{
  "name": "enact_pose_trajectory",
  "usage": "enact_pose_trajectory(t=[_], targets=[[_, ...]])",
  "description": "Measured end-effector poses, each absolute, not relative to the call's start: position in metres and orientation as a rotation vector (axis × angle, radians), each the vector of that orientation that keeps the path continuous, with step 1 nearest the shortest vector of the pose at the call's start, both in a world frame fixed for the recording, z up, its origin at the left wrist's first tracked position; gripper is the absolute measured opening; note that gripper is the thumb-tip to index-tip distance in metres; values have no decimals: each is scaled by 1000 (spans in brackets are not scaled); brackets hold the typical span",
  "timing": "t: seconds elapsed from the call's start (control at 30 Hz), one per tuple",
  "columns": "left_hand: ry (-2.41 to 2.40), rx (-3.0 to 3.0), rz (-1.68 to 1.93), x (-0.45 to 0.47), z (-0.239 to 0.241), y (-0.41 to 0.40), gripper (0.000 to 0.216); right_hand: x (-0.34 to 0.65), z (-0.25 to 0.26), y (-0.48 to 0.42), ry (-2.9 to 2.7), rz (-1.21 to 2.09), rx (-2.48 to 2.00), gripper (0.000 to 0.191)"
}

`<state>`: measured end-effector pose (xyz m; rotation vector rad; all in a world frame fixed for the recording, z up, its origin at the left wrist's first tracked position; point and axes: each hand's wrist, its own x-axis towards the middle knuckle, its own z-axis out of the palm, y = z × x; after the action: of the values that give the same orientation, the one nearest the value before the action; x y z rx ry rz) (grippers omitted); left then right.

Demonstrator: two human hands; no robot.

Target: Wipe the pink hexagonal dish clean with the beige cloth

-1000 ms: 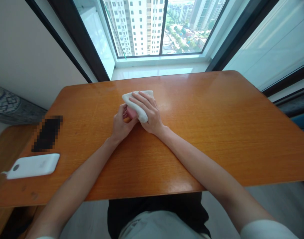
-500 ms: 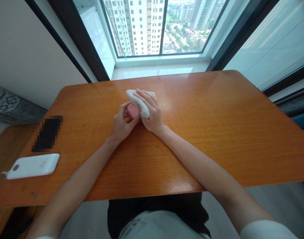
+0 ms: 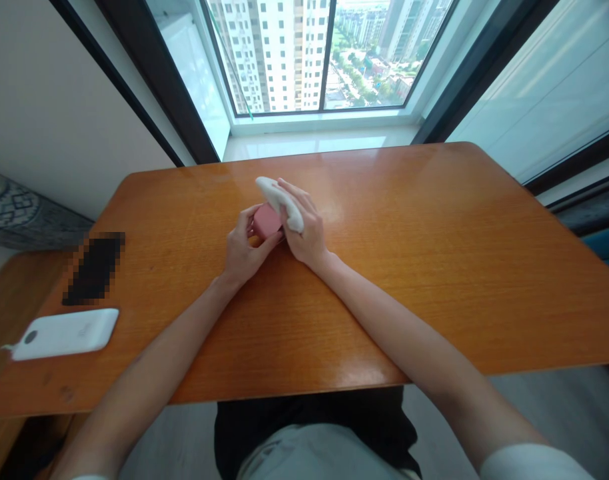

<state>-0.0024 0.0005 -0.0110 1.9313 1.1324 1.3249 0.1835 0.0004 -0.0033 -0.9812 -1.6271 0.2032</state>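
Observation:
A small pink block-like object [image 3: 266,221] with rounded edges is near the table's middle. The fingers and thumb of my left hand [image 3: 245,247] are closed around its left and near sides. My right hand [image 3: 308,227] grips a folded white cloth [image 3: 280,201], its palm and fingers pressed on the cloth from the right. The cloth is tilted against the pink object's upper right side, hiding part of it. Just what the pink object is, I cannot make out.
On the wooden table [image 3: 409,267], a white oblong device [image 3: 67,333] with a round dark spot lies at the left edge. Behind it lies a blurred-out dark rectangle [image 3: 95,270]. Beyond the far edge is a window [image 3: 324,60]; patterned fabric [image 3: 29,210] hangs at the left.
My right hand has tipped the cloth up more steeply, so more of the pink object's top shows. My left hand stays almost where it was.

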Motion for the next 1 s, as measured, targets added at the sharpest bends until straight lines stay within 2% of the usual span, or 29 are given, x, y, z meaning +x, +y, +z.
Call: enact_pose_trajectory(t=[0.1,0.33,0.57,0.8,0.9,1.0], targets=[[1124,1940,1318,0,-6,-1,70,187,-11,9,-1409,298,-1068,52],[1109,1902,1308,-6,-16,4,56,182,6,-16,-1941,42,-821,54],[1124,1919,1313,1,-5,-2,71,186,-18,14,-1379,258,-1117,53],[1107,1905,1305,-6,-14,4,59,179,2,-15,-1872,59,-823,53],[1120,1904,1326,-2,-9,0,66,179,-6,-2,-1628,160,-963,48],[1130,1914,1320,1,-3,-3,71,183,-18,14,-1285,385,-1174,57]])
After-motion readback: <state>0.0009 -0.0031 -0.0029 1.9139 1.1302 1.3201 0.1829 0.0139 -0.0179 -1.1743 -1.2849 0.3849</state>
